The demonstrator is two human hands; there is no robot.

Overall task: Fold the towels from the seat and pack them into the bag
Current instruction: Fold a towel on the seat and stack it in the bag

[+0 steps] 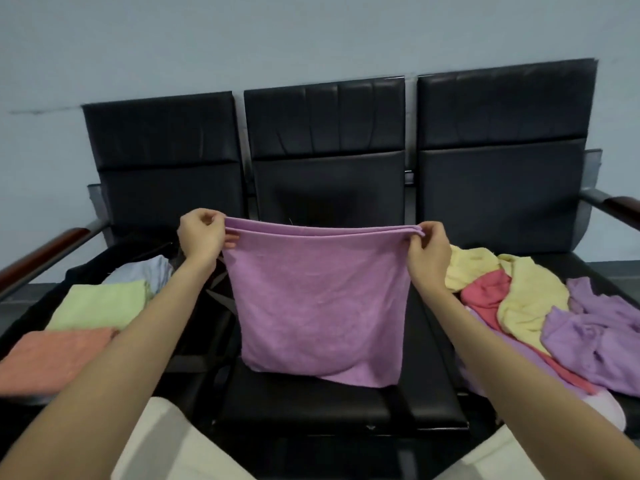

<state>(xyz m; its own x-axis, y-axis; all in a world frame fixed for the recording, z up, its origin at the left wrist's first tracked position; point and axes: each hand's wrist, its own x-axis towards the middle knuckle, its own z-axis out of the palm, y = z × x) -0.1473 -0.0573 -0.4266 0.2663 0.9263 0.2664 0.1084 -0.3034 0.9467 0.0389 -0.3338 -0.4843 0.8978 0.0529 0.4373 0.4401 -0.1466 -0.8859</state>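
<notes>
A pink-purple towel (318, 299), folded double, hangs in the air above the middle seat (311, 403). My left hand (201, 235) pinches its top left corner and my right hand (427, 252) pinches its top right corner. Its lower edge touches the seat. On the left seat lies an open black bag (31, 317) holding folded towels: a salmon one (52, 358), a light green one (100, 304) and a pale blue one (145, 271). On the right seat lies a loose heap: a yellow towel (526, 296), a red one (485, 296) and a lilac one (595, 334).
Three black padded seats stand in a row against a pale wall. Wooden-topped armrests (38, 254) flank the row at the left and at the right (623, 206). My knees in light trousers (166, 445) sit close to the front edge.
</notes>
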